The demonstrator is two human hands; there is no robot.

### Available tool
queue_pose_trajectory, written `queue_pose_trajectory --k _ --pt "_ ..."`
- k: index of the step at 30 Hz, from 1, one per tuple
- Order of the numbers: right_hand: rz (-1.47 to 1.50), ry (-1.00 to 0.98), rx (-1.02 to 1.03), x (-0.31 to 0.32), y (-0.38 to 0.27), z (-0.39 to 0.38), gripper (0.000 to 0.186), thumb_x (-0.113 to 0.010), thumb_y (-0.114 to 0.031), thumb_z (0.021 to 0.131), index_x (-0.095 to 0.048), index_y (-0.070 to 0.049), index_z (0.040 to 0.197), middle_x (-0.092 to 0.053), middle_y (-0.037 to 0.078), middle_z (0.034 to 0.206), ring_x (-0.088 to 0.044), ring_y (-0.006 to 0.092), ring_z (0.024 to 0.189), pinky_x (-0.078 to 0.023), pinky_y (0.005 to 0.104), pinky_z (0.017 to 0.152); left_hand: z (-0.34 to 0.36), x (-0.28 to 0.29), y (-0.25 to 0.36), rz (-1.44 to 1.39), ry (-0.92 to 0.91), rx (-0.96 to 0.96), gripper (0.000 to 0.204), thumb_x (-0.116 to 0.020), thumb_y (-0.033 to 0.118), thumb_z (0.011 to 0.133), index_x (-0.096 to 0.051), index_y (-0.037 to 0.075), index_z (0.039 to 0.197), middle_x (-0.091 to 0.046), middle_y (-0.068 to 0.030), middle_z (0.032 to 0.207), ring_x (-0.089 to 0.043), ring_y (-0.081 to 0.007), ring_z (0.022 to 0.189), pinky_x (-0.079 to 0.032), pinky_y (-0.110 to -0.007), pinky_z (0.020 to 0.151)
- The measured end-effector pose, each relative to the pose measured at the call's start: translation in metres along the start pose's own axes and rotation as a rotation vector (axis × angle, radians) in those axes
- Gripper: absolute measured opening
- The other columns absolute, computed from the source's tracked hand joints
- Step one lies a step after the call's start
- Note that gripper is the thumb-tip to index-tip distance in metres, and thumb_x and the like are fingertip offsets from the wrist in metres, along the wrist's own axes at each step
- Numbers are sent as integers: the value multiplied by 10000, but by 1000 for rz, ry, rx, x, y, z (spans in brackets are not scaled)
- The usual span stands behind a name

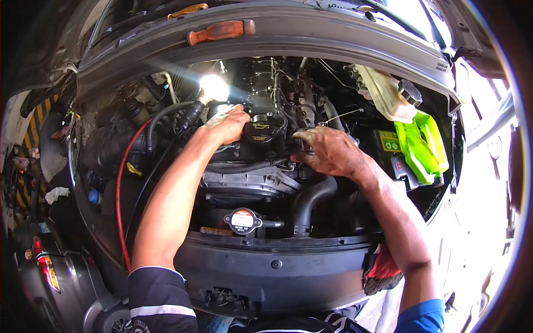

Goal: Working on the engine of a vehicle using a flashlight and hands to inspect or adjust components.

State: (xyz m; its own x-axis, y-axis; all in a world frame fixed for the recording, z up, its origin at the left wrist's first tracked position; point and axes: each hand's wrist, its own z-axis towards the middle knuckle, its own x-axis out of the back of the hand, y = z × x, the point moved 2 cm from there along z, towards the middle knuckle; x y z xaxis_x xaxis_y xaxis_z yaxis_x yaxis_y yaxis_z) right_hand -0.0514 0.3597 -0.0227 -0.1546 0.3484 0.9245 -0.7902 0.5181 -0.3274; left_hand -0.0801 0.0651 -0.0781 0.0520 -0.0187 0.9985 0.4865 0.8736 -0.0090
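Both my hands reach into a car's engine bay. My left hand (226, 124) is closed, its fingers bent down beside the black oil filler cap (260, 132); whatever they grip is hidden. A lit work lamp (214, 89) shines just behind that hand. To the right of the cap, my right hand (331, 150) curls its fingers and thumb around something dark among the hoses, too hidden to name. A thin metal rod (343, 115) sticks out past its knuckles. Below the hands runs a ribbed black hose (247, 167).
In front are a radiator cap (242, 221) and a thick black hose (311, 202). A white reservoir (383, 91), a battery (391, 141) and a bright yellow-green plastic container (423, 147) sit right. An orange-handled tool (221, 32) lies behind. A red hose (122, 188) runs left.
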Motion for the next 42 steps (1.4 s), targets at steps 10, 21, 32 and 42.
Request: queue_pose_trajectory --k 10,21,32,42 --pt "-39 -49 -47 3 -2 1 479 -703 -420 920 -674 -26 1190 -715 236 1003 -695 407 984 -557 487 882 -1 13 12 -95 -94 129 292 -563 -9 831 -658 4 1106 -620 -161 1207 -574 -314 1209 -444 -402 1087" --pt "-18 -34 -25 3 -3 1 486 -706 -417 918 -668 -22 1198 -715 238 1014 -688 409 1010 -552 495 889 5 24 16 47 -352 212 346 -582 8 829 -641 -2 1170 -596 -178 1263 -542 -298 1262 -427 -400 1114" --pt "-34 -11 -12 1 -1 0 474 -704 -423 915 -667 -39 1191 -714 220 997 -685 406 1001 -549 494 884 1 14 10 2 -169 156 291 -595 23 818 -666 0 1100 -600 -172 1185 -579 -317 1172 -470 -405 1034" --pt "-59 -28 -16 1 -1 0 483 -698 -435 919 -665 -35 1189 -715 218 990 -687 403 1001 -552 491 882 0 12 13 -47 -90 152 222 -625 77 859 -671 28 1070 -596 -157 1155 -587 -315 1149 -482 -405 1014"
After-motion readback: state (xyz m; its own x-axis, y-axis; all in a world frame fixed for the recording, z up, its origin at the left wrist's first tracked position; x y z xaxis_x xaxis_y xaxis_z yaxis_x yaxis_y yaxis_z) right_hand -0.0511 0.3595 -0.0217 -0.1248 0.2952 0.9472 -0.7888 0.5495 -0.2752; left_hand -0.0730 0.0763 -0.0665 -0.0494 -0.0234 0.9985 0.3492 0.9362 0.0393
